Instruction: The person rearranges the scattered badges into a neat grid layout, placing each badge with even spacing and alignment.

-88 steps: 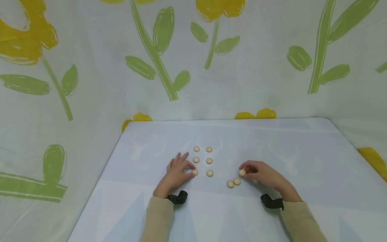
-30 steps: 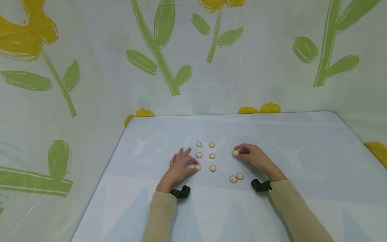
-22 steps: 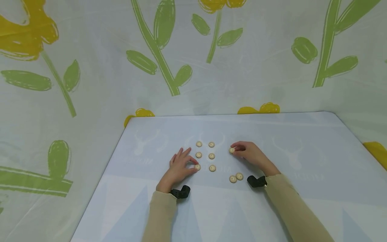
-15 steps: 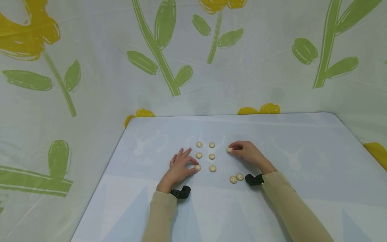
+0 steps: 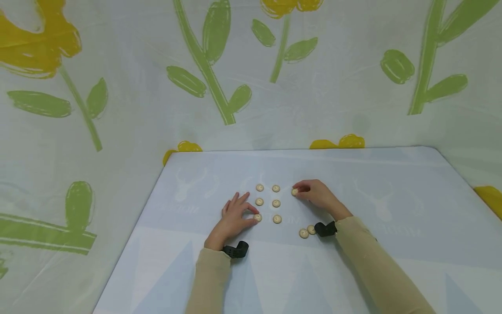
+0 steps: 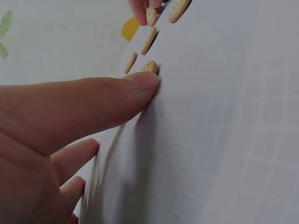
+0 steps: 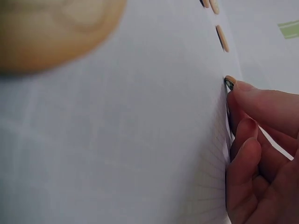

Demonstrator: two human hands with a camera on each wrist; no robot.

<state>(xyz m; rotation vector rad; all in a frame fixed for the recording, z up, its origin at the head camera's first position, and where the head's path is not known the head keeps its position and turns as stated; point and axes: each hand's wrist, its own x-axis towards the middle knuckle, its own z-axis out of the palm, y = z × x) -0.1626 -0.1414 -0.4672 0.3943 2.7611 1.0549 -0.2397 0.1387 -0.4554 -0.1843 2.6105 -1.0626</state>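
My left hand (image 5: 230, 221) rests on the table and pinches a small round wooden disc (image 5: 257, 217) between thumb and index finger, its other fingers spread. In the left wrist view the thumb covers much of that disc (image 6: 149, 66). With thumb and fingertips my right hand (image 5: 318, 195) holds another wooden disc (image 5: 294, 192), close over the table, right of the far row. The right wrist view shows this disc (image 7: 230, 80) tilted, its dark underside partly showing. Between the hands, more discs lie flat in two columns, among them a disc (image 5: 276, 188) nearest the right hand.
Two loose discs (image 5: 303, 233) lie together below the right hand, one partly covered by the black wrist camera (image 5: 325, 229). The pale table (image 5: 270, 270) ends at a back edge against a flower-printed curtain (image 5: 313, 100).
My right hand has carried its disc from beside the two loose discs away from me and leftward, toward the far end of the columns. The left hand keeps its place and pinch.
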